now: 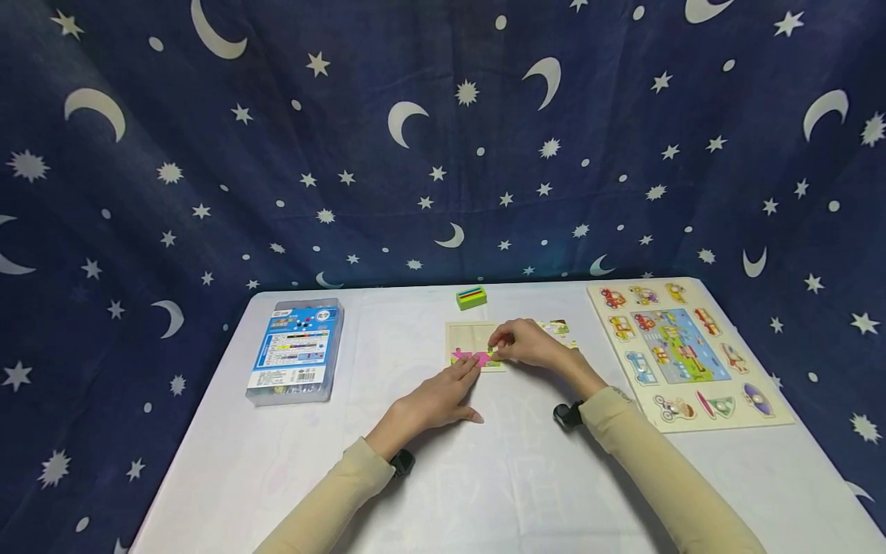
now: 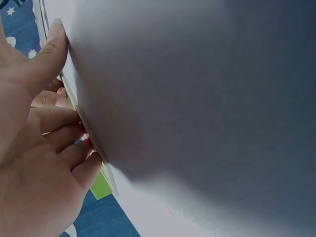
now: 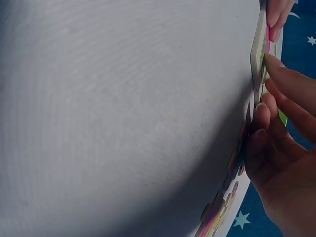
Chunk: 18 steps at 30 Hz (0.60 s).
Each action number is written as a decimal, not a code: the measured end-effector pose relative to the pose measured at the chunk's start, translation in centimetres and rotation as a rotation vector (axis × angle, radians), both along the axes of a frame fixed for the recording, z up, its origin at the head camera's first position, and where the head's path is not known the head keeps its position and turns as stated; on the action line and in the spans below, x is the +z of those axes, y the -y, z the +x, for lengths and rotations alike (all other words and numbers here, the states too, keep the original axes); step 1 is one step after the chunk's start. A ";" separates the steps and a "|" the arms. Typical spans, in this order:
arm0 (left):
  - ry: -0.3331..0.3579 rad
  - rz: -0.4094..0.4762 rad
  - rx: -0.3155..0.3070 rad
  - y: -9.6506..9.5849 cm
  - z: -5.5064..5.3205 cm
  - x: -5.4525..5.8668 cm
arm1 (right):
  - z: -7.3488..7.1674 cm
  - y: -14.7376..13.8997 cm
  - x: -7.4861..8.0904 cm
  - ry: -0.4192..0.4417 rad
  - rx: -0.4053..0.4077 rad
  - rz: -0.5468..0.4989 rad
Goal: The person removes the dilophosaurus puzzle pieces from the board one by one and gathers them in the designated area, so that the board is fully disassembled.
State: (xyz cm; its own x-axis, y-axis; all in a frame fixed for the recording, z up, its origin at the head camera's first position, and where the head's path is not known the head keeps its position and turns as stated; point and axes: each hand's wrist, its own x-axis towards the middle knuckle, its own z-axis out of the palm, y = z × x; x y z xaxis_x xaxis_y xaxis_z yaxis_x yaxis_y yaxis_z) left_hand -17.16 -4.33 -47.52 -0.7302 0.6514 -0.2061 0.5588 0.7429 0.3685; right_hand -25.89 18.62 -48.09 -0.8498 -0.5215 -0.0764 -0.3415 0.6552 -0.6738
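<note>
A small square wooden puzzle tray (image 1: pixel 459 333) lies on the white table in the head view, with pink puzzle pieces (image 1: pixel 482 357) along its near side. My left hand (image 1: pixel 439 396) lies with extended fingertips on the pink pieces. Over the tray's near right corner, my right hand (image 1: pixel 529 345) pinches a small puzzle piece (image 1: pixel 491 350) between thumb and fingers; the hand partly covers it. Several loose puzzle pieces (image 1: pixel 559 328) lie beyond the right hand. In the right wrist view, loose pieces (image 3: pixel 212 215) also show beside the tray's edge (image 3: pixel 257 59).
A green box (image 1: pixel 471 298) with coloured strips on top stands behind the tray. To the left lies a clear plastic case (image 1: pixel 294 352) with a blue and white label. A large vehicle puzzle board (image 1: pixel 681 350) is at the right. A starry dark blue cloth (image 1: pixel 367 185) hangs behind the table.
</note>
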 end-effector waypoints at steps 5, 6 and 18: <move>-0.007 -0.007 -0.003 0.0 0.0 -0.1 | 0.1 0.2 0.2 -0.016 -0.001 0.023; -0.011 -0.009 -0.004 -0.1 0.0 -0.1 | 0.1 0.2 0.3 -0.021 0.000 0.028; -0.030 -0.029 0.010 -0.2 -0.1 -0.4 | 0.0 0.2 0.7 0.020 -0.014 -0.028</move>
